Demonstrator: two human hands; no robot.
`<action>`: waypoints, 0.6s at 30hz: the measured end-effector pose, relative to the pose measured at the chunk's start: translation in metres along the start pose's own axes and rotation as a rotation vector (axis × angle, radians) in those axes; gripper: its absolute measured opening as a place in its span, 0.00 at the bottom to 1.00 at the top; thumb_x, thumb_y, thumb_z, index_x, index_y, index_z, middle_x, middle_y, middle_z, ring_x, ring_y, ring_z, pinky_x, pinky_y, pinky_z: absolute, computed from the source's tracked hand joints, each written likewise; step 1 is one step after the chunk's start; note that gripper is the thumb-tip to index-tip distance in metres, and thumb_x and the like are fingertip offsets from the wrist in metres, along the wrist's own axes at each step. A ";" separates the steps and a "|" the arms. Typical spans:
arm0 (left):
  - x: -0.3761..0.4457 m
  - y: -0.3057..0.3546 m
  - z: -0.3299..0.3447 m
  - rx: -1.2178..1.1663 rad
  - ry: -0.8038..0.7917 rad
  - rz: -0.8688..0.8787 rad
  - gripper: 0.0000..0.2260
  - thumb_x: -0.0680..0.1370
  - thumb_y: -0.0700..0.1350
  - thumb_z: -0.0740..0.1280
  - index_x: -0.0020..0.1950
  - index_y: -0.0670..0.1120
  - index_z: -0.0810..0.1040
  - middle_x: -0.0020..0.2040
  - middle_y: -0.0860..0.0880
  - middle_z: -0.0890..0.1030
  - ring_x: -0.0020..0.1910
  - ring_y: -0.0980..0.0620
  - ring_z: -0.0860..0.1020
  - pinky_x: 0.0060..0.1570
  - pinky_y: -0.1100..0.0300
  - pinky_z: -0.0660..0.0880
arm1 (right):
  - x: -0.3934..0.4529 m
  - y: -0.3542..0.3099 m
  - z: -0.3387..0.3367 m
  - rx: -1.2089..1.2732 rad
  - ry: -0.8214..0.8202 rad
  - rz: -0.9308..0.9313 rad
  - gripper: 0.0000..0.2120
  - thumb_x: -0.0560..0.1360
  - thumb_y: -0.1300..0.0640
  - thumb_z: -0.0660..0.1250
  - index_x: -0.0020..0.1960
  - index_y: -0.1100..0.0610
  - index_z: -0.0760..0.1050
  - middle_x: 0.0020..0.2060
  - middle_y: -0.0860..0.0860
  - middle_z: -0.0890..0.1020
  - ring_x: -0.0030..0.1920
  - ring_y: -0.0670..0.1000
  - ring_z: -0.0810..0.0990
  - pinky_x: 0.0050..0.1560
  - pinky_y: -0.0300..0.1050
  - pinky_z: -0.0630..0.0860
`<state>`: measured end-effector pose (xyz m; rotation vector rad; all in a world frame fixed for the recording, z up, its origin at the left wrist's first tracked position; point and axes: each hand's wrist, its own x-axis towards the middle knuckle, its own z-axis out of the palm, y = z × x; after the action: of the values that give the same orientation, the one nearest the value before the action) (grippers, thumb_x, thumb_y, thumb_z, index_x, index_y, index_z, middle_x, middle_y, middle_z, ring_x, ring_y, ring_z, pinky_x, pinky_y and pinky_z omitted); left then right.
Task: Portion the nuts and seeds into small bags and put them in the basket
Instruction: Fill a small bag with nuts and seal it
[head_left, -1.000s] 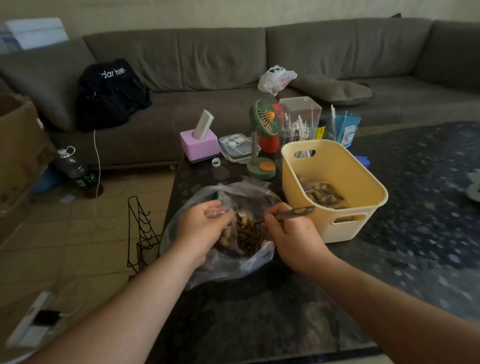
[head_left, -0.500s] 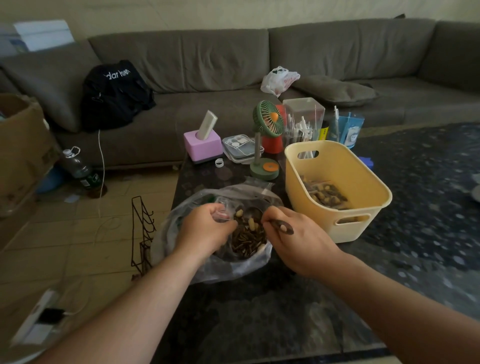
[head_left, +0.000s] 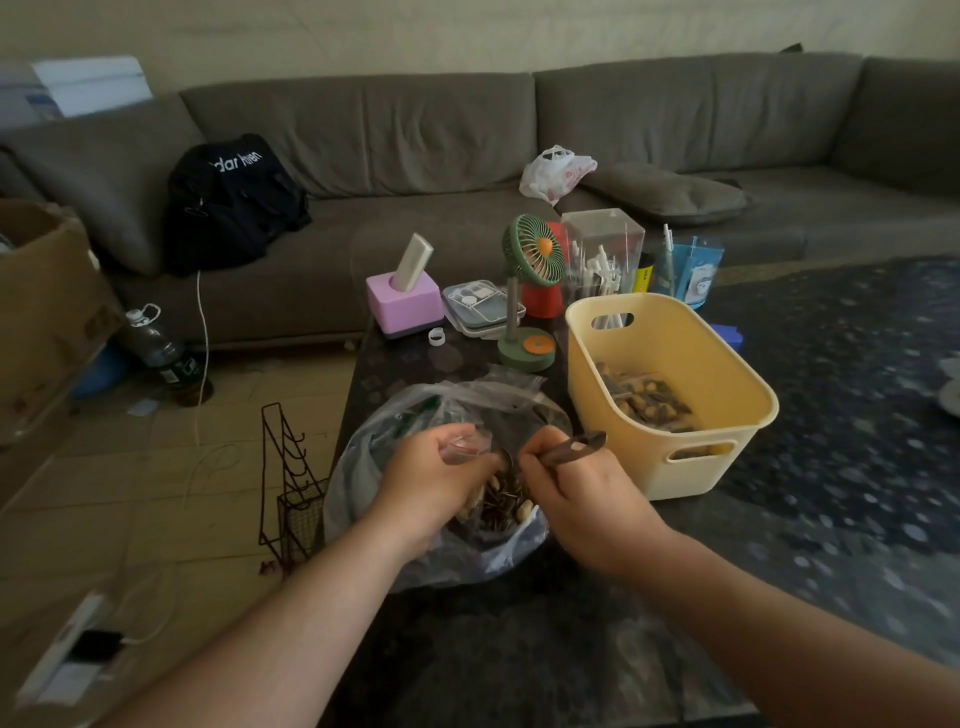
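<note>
While a grey sofa (head_left: 467, 156) runs behind it, the dark table (head_left: 519, 649) bears a big bag (head_left: 363, 467) of nuts (head_left: 498, 504) beside the yellow basket (head_left: 727, 447), where filled bags (head_left: 649, 400) lie. The left hand (head_left: 431, 483) pinches a small clear bag (head_left: 465, 444); the right hand (head_left: 587, 499) grips a spoon (head_left: 576, 447), its bowl hidden. Motion blurs the table's right side.

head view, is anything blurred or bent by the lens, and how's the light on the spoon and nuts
Head view: wide-angle bend curves the grey fabric sofa and stretches the forearms; dim, soft indoor light with no hard shadows; the dark spoon in the right hand is motion-smeared; the nuts and seeds in the big clear plastic bag read dark but recognisable; the dark speckled tabletop is soft at right.
</note>
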<state>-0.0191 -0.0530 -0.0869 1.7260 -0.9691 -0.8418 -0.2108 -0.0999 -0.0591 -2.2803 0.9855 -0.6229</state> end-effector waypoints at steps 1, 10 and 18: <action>0.001 -0.001 -0.002 0.019 -0.015 0.007 0.25 0.75 0.49 0.80 0.72 0.53 0.80 0.57 0.57 0.86 0.58 0.59 0.84 0.65 0.54 0.80 | 0.000 0.001 -0.001 0.005 0.002 0.010 0.08 0.86 0.51 0.60 0.52 0.51 0.74 0.38 0.48 0.81 0.39 0.46 0.80 0.44 0.54 0.79; 0.006 -0.004 -0.035 0.181 -0.259 -0.084 0.34 0.73 0.47 0.82 0.77 0.53 0.75 0.59 0.57 0.86 0.64 0.59 0.80 0.68 0.56 0.77 | 0.007 0.001 -0.017 -0.091 0.075 0.067 0.07 0.87 0.50 0.58 0.54 0.50 0.74 0.40 0.45 0.80 0.41 0.44 0.79 0.43 0.46 0.79; 0.005 -0.002 -0.038 0.122 -0.239 -0.072 0.29 0.72 0.41 0.83 0.72 0.50 0.79 0.50 0.56 0.89 0.57 0.58 0.85 0.68 0.53 0.78 | 0.009 -0.007 -0.029 -0.091 0.145 0.076 0.07 0.86 0.51 0.59 0.54 0.49 0.75 0.41 0.45 0.81 0.42 0.44 0.80 0.45 0.48 0.78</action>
<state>0.0162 -0.0417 -0.0778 1.8006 -1.1423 -1.0737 -0.2192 -0.1118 -0.0321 -2.2895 1.1859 -0.7336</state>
